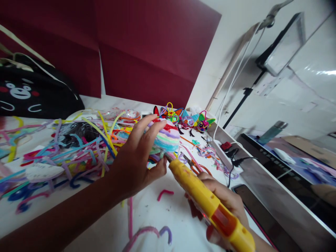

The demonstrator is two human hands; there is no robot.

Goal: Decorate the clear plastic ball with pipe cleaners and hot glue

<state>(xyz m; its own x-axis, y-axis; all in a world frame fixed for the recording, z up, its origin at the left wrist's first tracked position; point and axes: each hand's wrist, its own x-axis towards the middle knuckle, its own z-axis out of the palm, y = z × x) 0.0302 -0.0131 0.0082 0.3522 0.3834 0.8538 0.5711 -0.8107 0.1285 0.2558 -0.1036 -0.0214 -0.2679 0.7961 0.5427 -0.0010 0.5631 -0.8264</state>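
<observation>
My left hand (pixel 143 150) is closed round a fuzzy craft piece (pixel 168 138) with pastel rainbow stripes and a red top, held above the white table. Its thumb is low, beside a small pale green bit at the underside. My right hand (pixel 220 196) grips a yellow hot glue gun (pixel 202 192), a small red light showing on it. The metal nozzle points up and left, at the lower edge of the striped piece; whether it touches cannot be made out. Orange-handled pliers (pixel 195 164) lie just behind the nozzle.
Loose pipe cleaners (pixel 76 150) are heaped on the left. Several colourful animal-face ornaments (pixel 187 120) stand at the back. A phone (pixel 265 213) lies at the right by the tray wall, near a power strip with cables (pixel 232 157). A black bag (pixel 39 91) sits at back left.
</observation>
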